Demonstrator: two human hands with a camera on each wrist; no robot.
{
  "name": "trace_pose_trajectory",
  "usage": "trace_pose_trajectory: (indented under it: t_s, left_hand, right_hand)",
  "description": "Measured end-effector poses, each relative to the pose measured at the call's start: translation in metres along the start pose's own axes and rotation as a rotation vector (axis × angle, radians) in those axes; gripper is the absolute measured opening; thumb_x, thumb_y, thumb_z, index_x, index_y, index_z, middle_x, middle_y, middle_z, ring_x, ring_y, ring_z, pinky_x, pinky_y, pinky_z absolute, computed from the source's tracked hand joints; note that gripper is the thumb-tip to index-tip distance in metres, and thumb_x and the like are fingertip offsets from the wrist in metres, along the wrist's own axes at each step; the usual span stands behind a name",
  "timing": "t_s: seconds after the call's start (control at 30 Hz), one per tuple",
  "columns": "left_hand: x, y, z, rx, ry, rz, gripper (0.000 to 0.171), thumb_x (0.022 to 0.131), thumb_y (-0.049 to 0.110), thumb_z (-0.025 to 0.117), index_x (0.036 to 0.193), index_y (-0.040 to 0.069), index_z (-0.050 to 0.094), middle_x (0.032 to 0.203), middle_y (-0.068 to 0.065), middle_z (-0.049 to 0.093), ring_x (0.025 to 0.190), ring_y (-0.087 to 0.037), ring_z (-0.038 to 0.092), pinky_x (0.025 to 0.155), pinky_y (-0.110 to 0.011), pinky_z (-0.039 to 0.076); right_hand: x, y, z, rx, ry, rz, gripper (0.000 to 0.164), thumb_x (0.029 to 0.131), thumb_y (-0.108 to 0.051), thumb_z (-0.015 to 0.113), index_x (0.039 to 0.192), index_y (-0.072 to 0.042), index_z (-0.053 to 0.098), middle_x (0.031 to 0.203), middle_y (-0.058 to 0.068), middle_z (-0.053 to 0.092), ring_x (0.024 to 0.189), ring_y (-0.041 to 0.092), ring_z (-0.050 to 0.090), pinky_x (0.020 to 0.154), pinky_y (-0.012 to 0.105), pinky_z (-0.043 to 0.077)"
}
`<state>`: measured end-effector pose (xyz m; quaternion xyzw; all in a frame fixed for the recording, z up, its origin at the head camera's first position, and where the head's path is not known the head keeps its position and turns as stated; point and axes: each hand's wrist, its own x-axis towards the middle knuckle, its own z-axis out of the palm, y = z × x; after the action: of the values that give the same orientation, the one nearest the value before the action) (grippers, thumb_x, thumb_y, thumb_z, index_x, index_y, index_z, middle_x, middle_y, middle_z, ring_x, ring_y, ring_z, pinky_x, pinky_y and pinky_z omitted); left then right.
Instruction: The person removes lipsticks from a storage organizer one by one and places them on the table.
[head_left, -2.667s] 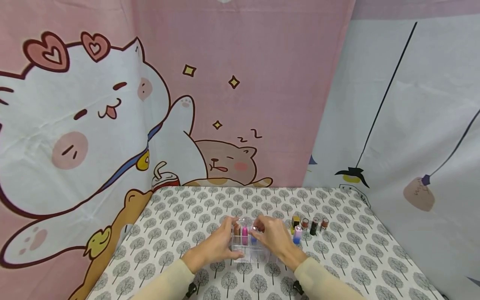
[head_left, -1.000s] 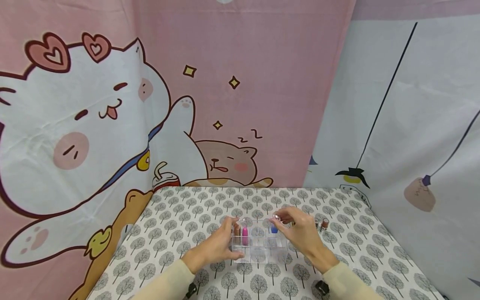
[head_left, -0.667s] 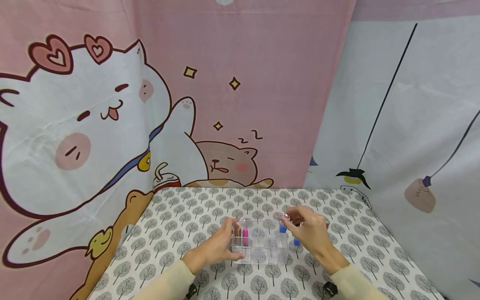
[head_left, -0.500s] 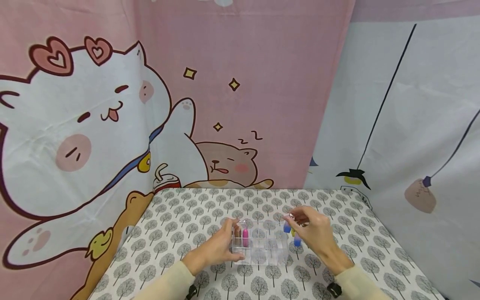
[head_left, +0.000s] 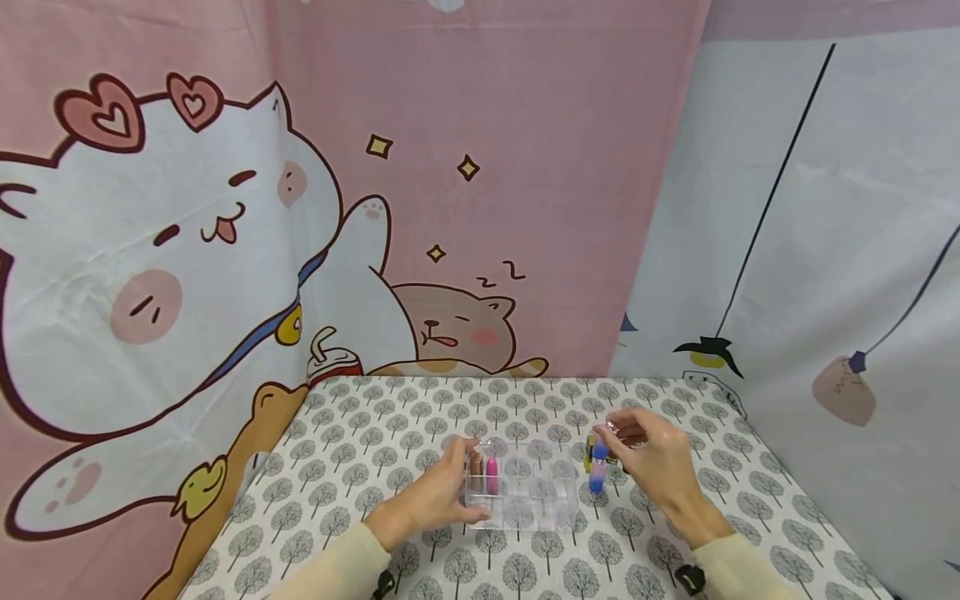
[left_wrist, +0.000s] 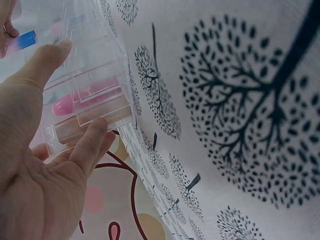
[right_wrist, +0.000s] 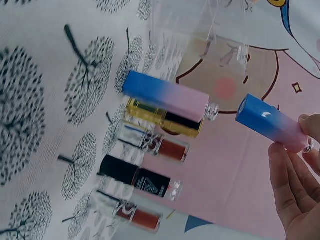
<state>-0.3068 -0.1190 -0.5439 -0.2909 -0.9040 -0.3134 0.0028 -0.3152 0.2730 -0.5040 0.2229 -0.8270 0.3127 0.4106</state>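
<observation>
A clear acrylic organizer with several compartments stands on the table. My left hand grips its left end, thumb on the near side and fingers on the far side. Inside the organizer, at the left, are a brown tube and a bright pink tube. To the right of the organizer my right hand pinches a blue-to-pink lipstick by its pink end, blue end lowest, raised off the table. A matching blue-to-pink lipstick stands upright on the table just below it.
Beside the standing lipstick are a gold-and-black lipstick, a brownish-red lip gloss, a black tube and another lip gloss. A tree-print cloth covers the table. Cartoon curtains hang behind.
My right hand has lifted the blue-to-pink lipstick from the organizer and carried it right, out past the organizer's right end to the standing lipsticks. My left hand keeps its grip in place.
</observation>
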Motion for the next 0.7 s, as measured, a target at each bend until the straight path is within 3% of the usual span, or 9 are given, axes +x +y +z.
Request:
trace_pose_trajectory:
  t_s: [0.33, 0.57, 0.7]
  left_hand:
    - [0.000, 0.002, -0.001, -0.001, -0.003, -0.009, 0.119, 0.089, 0.039, 0.103, 0.175, 0.003, 0.029, 0.160, -0.018, 0.059, 0.140, -0.032, 0.070, 0.128, -0.046, 0.061]
    - [-0.001, 0.001, -0.002, -0.015, -0.007, -0.022, 0.118, 0.090, 0.040, 0.103, 0.175, 0.005, 0.028, 0.161, -0.016, 0.058, 0.135, -0.029, 0.071, 0.122, -0.040, 0.065]
    - [0.000, 0.001, -0.002, -0.012, -0.005, -0.016, 0.117, 0.089, 0.040, 0.103, 0.173, 0.005, 0.029, 0.162, -0.016, 0.058, 0.137, -0.029, 0.071, 0.122, -0.039, 0.065]
  right_hand:
    - [-0.005, 0.013, -0.007, -0.034, 0.000, 0.019, 0.032, 0.083, 0.000, 0.102, 0.107, -0.001, 0.081, 0.092, 0.010, 0.085, 0.073, 0.021, 0.080, 0.070, 0.012, 0.065]
    - [-0.009, 0.022, -0.008, -0.042, -0.009, 0.050, 0.030, 0.085, -0.004, 0.102, 0.106, -0.001, 0.081, 0.090, 0.009, 0.085, 0.073, 0.019, 0.080, 0.068, 0.013, 0.066]
    - [-0.012, 0.026, -0.009, -0.046, -0.007, 0.026, 0.029, 0.084, -0.003, 0.103, 0.103, -0.001, 0.081, 0.087, 0.009, 0.084, 0.069, 0.018, 0.079, 0.065, 0.016, 0.066]
